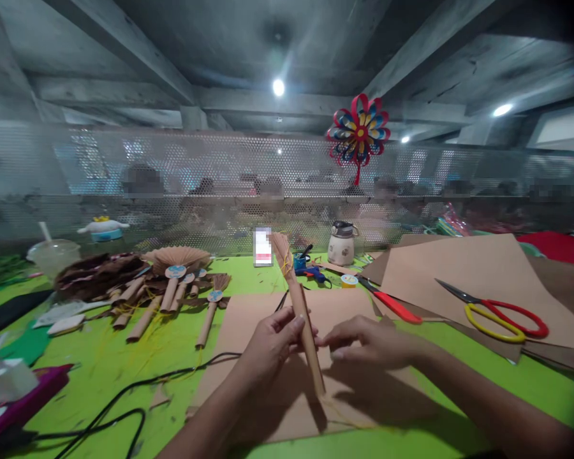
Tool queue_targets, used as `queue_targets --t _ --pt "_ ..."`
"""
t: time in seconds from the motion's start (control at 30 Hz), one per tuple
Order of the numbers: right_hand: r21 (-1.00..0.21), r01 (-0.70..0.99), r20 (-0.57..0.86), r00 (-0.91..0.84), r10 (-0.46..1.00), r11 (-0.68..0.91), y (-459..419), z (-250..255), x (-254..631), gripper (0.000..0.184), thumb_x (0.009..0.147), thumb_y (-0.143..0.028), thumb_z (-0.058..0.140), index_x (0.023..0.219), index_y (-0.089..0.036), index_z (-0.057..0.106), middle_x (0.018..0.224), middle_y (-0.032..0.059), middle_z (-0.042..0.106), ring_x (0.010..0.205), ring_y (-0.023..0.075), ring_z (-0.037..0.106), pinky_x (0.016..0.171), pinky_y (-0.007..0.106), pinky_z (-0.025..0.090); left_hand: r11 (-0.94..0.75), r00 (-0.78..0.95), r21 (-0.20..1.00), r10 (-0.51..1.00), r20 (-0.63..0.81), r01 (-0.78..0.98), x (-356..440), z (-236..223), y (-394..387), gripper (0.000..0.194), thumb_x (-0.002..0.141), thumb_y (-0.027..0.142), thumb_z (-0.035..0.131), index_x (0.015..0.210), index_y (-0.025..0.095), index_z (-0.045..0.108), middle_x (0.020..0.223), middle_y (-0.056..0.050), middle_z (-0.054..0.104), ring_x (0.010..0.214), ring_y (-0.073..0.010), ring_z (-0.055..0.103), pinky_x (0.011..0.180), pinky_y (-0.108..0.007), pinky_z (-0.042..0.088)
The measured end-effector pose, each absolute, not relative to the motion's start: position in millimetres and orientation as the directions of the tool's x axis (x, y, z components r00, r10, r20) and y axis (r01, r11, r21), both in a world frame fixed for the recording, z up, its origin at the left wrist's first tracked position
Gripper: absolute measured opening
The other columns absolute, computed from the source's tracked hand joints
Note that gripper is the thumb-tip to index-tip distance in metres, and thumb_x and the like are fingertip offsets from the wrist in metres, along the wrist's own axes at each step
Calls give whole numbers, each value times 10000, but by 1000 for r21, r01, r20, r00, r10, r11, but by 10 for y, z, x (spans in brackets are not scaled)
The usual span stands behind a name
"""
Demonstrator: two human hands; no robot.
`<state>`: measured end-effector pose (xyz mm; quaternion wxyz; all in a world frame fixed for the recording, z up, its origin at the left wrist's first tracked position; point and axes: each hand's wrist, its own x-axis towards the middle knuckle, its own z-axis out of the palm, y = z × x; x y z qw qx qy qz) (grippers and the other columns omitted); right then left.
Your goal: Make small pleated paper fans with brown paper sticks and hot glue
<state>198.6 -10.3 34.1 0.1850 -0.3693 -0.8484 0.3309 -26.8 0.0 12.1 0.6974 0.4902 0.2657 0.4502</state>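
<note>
My left hand (283, 333) is closed around a brown kraft-paper fan handle (308, 341), a rolled tube tilted with its top to the left. At its upper end, a gathered pleated paper head (282, 248) is bound with yellow thread. My right hand (368, 344) is just right of the tube, its fingers loosely bent and apart; whether the fingertips touch the tube is unclear. Beneath both hands lies a brown paper sheet (263, 312), with a yellow thread (349, 422) trailing over its near part.
Several finished paper fans (175, 271) lie left. Red-and-yellow scissors (497, 317) rest on paper sheets at right, near a red-handled cutter (397, 307). Behind are a blue glue gun (313, 274) and a bottle (341, 245). A black cable (162, 376) crosses the green table at left.
</note>
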Motion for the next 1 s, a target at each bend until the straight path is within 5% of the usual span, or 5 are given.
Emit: queue_targets --t 0.37,0.53,0.8,1.0 --pt "-717 609 246 -235 940 340 1193 66 2255 427 932 -461 522 818 -87 693 711 67 695 634 161 650 616 285 514 143 322 918 946 -18 -369 -294 55 105 355 697 407 813 843 146 624 699 0 639 656 -150 674 681 -259 546" --pt "-582 752 284 -168 944 309 1486 227 2073 246 948 -349 587 1046 -131 644 1020 45 668 867 195 659 760 364 557 134 269 913 963 -28 -385 -331 41 132 382 657 423 838 827 152 628 655 24 605 617 -123 648 647 -226 537" --pt "-407 900 116 -119 986 157 1833 240 1855 310 941 -327 600 1197 -153 598 1217 78 607 1020 251 627 846 425 544 108 146 889 988 -47 -445 -350 91 150 407 604 416 864 805 146 637 639 27 598 592 -120 631 603 -215 531" --pt "-445 895 -41 -11 999 -8 2098 237 1740 296 950 -323 587 1201 -167 597 1233 85 599 1029 243 623 860 423 540 81 63 857 996 -56 -510 -364 48 238 393 588 391 874 792 148 642 630 20 602 584 -127 629 585 -218 536"
